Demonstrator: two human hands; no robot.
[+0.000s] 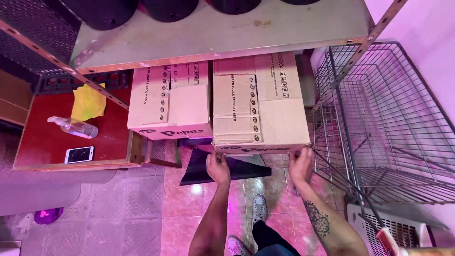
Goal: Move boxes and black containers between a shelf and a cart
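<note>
**Both hands on the front edge of a shelved carton**

A pink-lit storeroom with a tiled floor (142, 208) lies below the camera, the person's grey shoes planted on it. Nearest, the left hand (218, 167) and right hand (300, 163) curl their fingers onto the bottom front edge of the right cardboard box (259, 111), which sits on a low metal shelf (213, 38) rack. The box looks stiff and probably weighty; its lower corners seem the soundest hold, as the taped flaps could give. A dark sheet (222, 168) lies beneath it. Just beside stands a second cardboard box (170, 102), touching it. A wire basket rack (388, 118) crowds the right. Further left, a red desk (42, 137) carries a phone (78, 154), a clear bottle (73, 127) and a yellow cloth (88, 102).
</note>
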